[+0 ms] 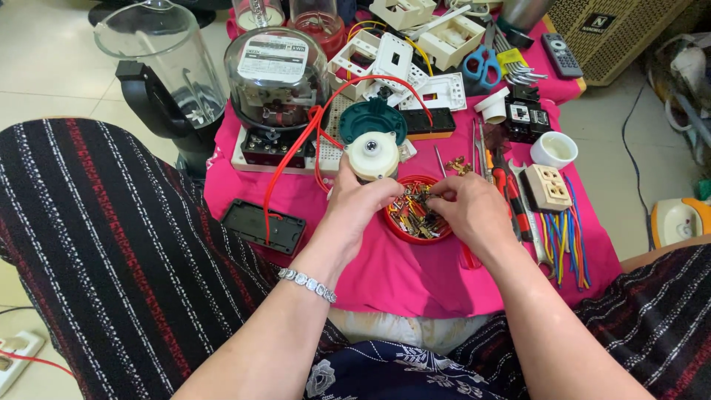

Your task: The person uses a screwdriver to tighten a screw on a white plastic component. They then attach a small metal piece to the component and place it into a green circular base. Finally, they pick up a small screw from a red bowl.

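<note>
My left hand [355, 211] holds a small round part [372, 153] with a cream face and a dark green cap, lifted above the pink cloth [415, 274]; a red wire [296, 148] loops off it. My right hand [470, 211] reaches with pinched fingertips into a red round dish [404, 231] filled with several small connectors and screws. Whether the fingers grip a piece is hidden. A silver bracelet [307, 284] sits on my left wrist.
An electric meter with a glass dome [275, 81] stands behind, a blender jar [167, 67] to the left, a black cover plate [263, 226] near my knee. White sockets, blue scissors [481, 65], screwdrivers [507, 185], coloured wires [563, 241] and a white cup [554, 150] crowd the right.
</note>
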